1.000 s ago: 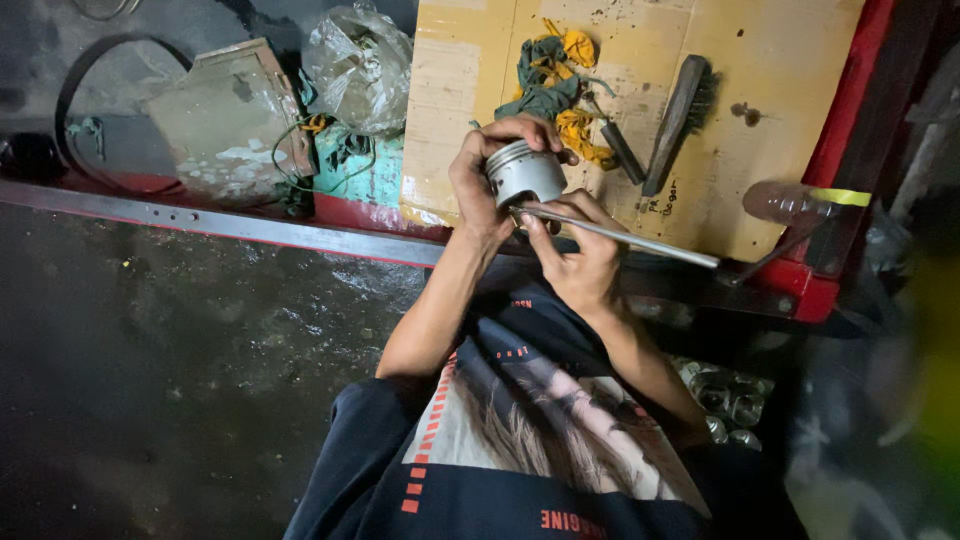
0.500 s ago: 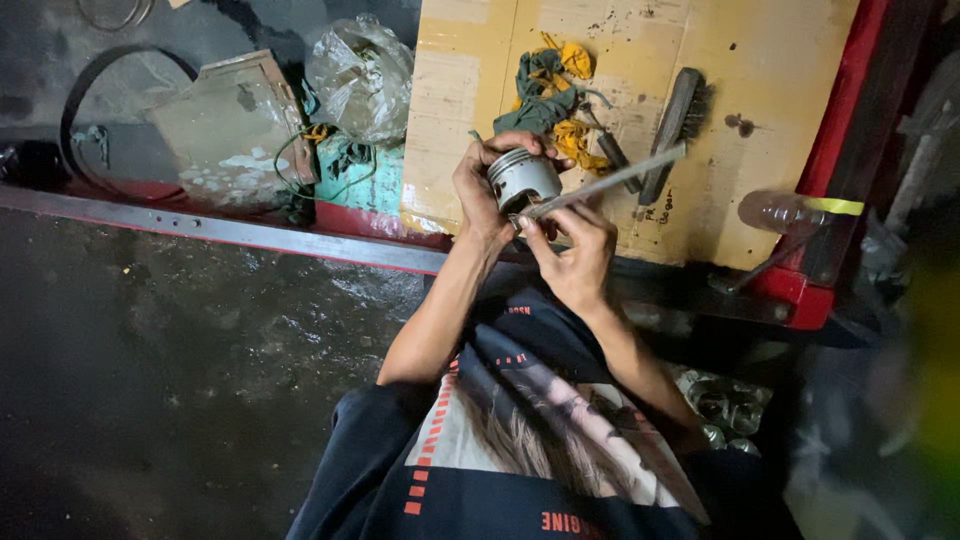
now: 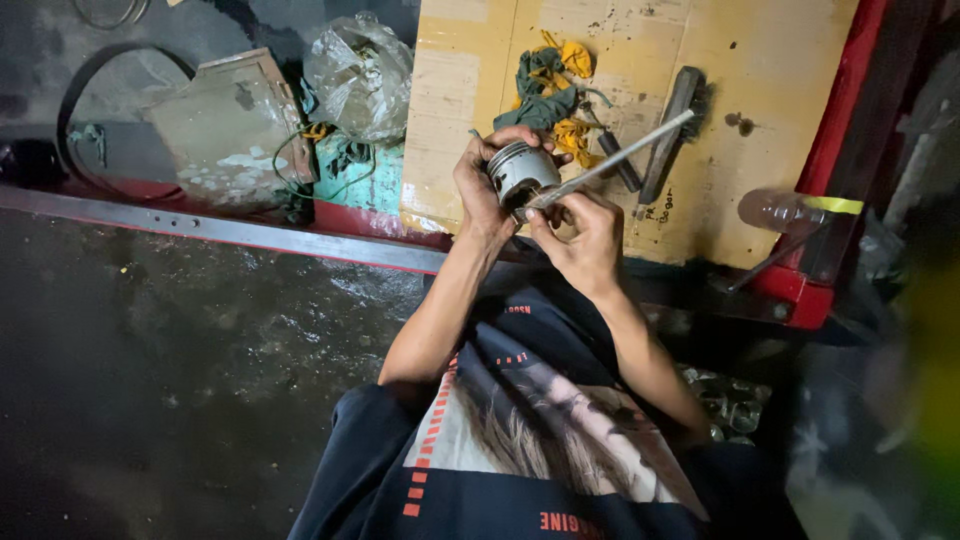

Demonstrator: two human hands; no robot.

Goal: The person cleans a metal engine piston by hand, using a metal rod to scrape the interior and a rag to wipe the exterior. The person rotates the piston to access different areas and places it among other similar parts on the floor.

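Two bare hands are seen from above, raised over a cardboard sheet [image 3: 470,90] that is laid flat across a red frame [image 3: 800,290]. The left hand [image 3: 478,185] is wrapped around a grey metal piston [image 3: 520,172], which is gripped by its ringed side near the centre of the view. The right hand [image 3: 585,235], at five o'clock from the piston, is closed in a pinch around the lower end of a thin metal rod [image 3: 615,160]. The rod's held end is set against the piston, and its length is angled away towards two o'clock, over the cardboard.

Behind the piston, at twelve o'clock, a bundle of yellow and green rags [image 3: 555,85] is lying on the cardboard. A dark brush [image 3: 672,125] is placed at two o'clock, under the far tip of the rod. At three o'clock, by the red frame, a clear plastic bottle [image 3: 785,210] is lying on its side. At ten o'clock, beyond the cardboard's edge, a crumpled plastic bag [image 3: 360,75] is seen beside a dusty flat box [image 3: 225,130]. A grey metal bar [image 3: 220,230] is stretched across at nine o'clock. A dark printed shirt [image 3: 540,440] is visible at six o'clock, below the forearms.
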